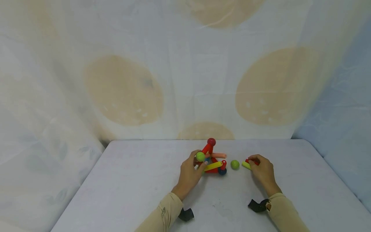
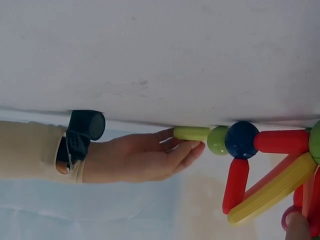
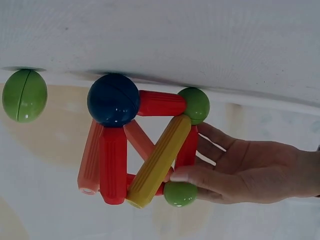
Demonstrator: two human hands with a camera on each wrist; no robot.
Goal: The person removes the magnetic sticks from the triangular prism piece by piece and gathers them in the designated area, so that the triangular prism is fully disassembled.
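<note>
Pinching a yellow-green stick (image 1: 246, 165) in the right hand (image 1: 262, 170), long axis pointing inward at the loose green ball (image 1: 235, 164) just beside — stick-and-ball frame (image 1: 213, 159) beyond, steadied on the counter (image 1: 130, 180) by left hand (image 1: 189, 172) fingers curled round a green ball (image 1: 200, 156).

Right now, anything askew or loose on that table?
One salmon stick on the stick-and-ball structure juts out with a free end. A green ball lies loose between the structure and the right hand. No damage visible.
</note>
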